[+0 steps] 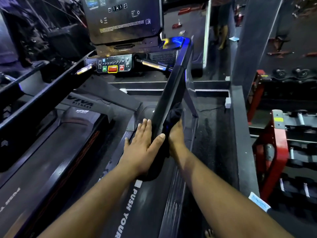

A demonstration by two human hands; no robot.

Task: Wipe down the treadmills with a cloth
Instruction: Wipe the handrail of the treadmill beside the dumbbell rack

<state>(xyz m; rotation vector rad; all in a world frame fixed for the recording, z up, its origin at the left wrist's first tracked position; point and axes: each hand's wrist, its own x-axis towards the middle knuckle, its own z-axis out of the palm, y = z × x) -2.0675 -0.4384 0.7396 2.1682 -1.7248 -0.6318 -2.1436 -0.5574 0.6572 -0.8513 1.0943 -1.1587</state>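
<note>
Left hand: the left hand (143,143) is lying flat with straight fingers against the inner face of the handrail (169,93), thumb reaching across toward the cloth; it is grasping nothing.
Right hand: the right hand (175,134) is gripping the cloth (172,115) from the outer side of the handrail, fingers curling round the dark fabric.
Cloth: the dark cloth is bunching over the lower end of the right handrail, between the two hands, and is hanging down below them.
Handrail: the black handrail is sloping from the console end down toward the person, with blue light reflecting along its upper part.
Treadmill: the treadmill (96,107) is standing directly ahead, its belt (56,152) running down the left side of the view and white lettering showing on the side rail (130,212).
Control panel: the control panel (114,65) is sitting between two metal grips, showing green and red buttons.
Console: the console (122,18) is standing above the control panel, its screen partly lit.
Surroundings: red racks (274,160) are standing to the right, well apart from the treadmill, holding dumbbells.
</note>
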